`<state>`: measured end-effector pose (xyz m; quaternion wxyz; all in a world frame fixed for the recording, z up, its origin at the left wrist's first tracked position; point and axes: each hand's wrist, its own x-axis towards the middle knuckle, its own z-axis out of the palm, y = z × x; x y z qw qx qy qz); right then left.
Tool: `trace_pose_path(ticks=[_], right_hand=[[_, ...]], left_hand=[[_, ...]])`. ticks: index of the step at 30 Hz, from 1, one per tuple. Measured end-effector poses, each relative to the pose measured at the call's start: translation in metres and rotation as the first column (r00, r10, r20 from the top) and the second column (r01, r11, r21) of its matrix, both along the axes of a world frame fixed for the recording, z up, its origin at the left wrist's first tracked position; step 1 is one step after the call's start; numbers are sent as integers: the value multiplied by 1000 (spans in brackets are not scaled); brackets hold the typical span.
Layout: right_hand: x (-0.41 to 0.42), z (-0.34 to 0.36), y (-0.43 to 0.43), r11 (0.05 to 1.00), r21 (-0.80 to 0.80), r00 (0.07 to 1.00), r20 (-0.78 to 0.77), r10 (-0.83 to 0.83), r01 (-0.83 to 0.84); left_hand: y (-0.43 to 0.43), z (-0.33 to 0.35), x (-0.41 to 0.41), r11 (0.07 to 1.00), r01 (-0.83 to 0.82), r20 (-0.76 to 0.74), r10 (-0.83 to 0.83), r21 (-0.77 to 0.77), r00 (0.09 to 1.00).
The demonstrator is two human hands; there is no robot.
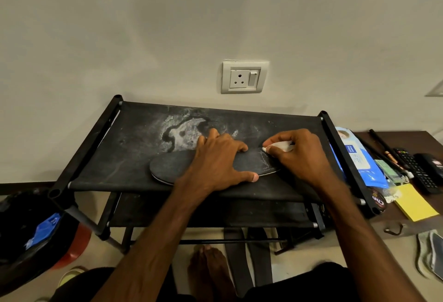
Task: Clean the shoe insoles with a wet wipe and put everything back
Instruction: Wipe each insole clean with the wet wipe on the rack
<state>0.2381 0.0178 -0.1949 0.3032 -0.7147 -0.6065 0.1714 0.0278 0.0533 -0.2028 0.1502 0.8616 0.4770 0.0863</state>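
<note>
We are pressing left hand [215, 160], fingers spread, on insole [167, 168] lying flat on shoe rack [119, 153] top; right hand [299, 153] pinching wet wipe [281, 146] at its stitched end. Insole likely thin, light, floppy: we are favouring mid-length hold-down.

On the rack [119, 145]: one insole [167, 167], one wipe [280, 145], two hands [218, 157] [299, 153]. Beside it: one wipe pack [357, 157], one yellow notepad [414, 202]. One wall socket [242, 77].

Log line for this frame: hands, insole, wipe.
phase=wiping | left hand presses dark grey shoe insole flat on black fabric rack shelf | right hand pinches white wet wipe on insole's stitched end
</note>
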Motion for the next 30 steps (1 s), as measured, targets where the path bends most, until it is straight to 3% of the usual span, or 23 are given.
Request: trace_pose_path(ticks=[5, 11, 18, 24, 30], right_hand=[[0, -3, 12, 996, -70, 995, 88, -53, 60], [-29, -6, 16, 984, -152, 981, 158, 114, -89], [3, 1, 14, 990, -121, 975, 219, -40, 68], [-29, -3, 12, 983, -117, 965, 204, 165, -143], [1, -1, 16, 993, -103, 984, 175, -33, 52]], left_hand=[[1, -3, 1, 1000, -20, 29, 20, -14, 999], [1, -2, 0, 999, -23, 43, 25, -44, 999], [0, -1, 1, 996, -51, 68, 55, -71, 996], [0, 0, 1, 995, -46, 52, 51, -84, 997], [0, -1, 2, 996, -50, 65, 55, -77, 996]])
